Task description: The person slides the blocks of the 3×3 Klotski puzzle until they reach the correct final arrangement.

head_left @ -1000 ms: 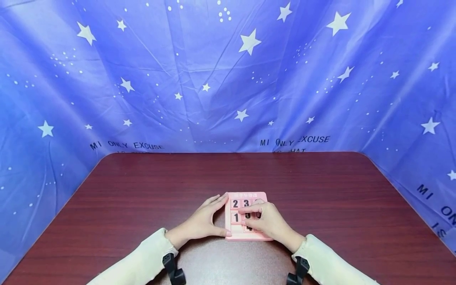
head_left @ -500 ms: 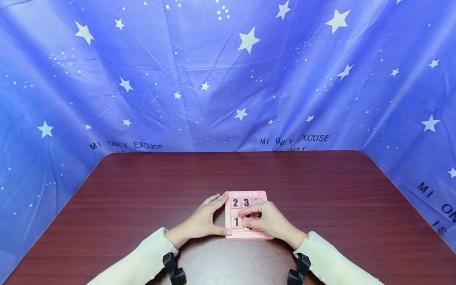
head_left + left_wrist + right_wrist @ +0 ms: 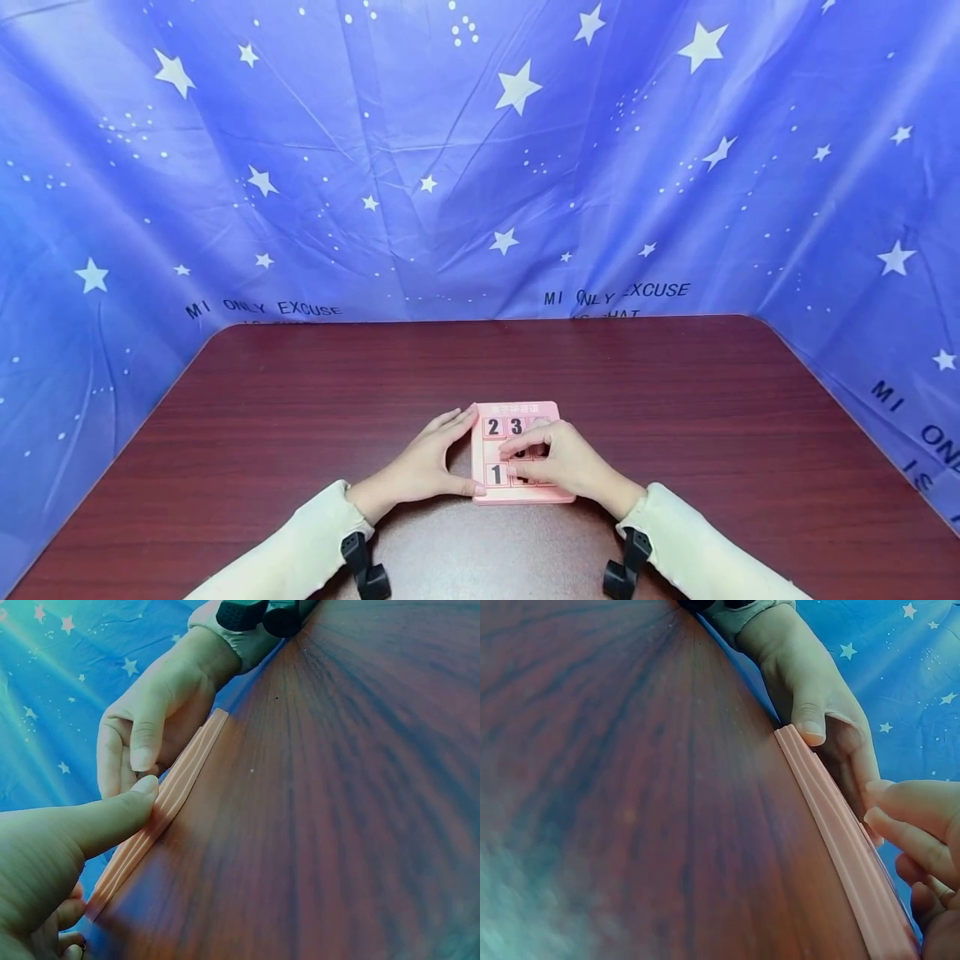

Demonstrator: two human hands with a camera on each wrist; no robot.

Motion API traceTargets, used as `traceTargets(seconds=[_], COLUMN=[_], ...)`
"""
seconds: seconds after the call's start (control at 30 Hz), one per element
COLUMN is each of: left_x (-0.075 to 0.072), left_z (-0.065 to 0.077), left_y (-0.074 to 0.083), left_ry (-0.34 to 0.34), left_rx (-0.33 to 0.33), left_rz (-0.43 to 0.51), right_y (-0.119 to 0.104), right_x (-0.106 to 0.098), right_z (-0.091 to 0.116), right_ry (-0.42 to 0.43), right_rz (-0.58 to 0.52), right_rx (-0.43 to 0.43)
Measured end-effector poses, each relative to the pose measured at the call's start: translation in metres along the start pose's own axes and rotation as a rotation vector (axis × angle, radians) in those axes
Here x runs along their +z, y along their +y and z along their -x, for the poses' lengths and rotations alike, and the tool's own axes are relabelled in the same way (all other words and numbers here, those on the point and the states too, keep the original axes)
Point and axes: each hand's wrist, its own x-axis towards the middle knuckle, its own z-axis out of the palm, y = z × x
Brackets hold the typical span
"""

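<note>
I have the flat pink number puzzle (image 3: 517, 497) on the near-middle of the dark-red wood-grain worktop (image 3: 315, 392), left hand (image 3: 423, 467) spread against its left edge, right hand (image 3: 576, 462) grasping nothing, fingertips at pink-edged number tiles (image 3: 496, 475); seemingly a sliding step, next needing light pushes

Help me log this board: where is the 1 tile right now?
In the head view, the 1 tile sits at the lower left of the board, below the bare slot and left of the partly hidden 4.

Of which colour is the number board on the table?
The number board is pink; the head view shows it best.
</note>
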Motion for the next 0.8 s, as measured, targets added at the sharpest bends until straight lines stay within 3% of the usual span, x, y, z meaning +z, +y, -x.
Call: traceTargets(seconds=[0.33, 0.53, 0.8], left_x=[0.000, 0.000, 0.000], left_z=[0.001, 0.002, 0.002], left_y=[0.000, -0.001, -0.002], left_ry=[0.010, 0.014, 0.015], left_rx=[0.031, 0.018, 0.040], left_rz=[0.001, 0.009, 0.007], right_y=[-0.003, -0.002, 0.007], right_x=[0.000, -0.001, -0.003], right_z=[-0.004, -0.010, -0.020], right_ry=[0.102, 0.113, 0.182], right_rz=[-0.065, -0.054, 0.055], right_rx=[0.110, 0.066, 0.072])
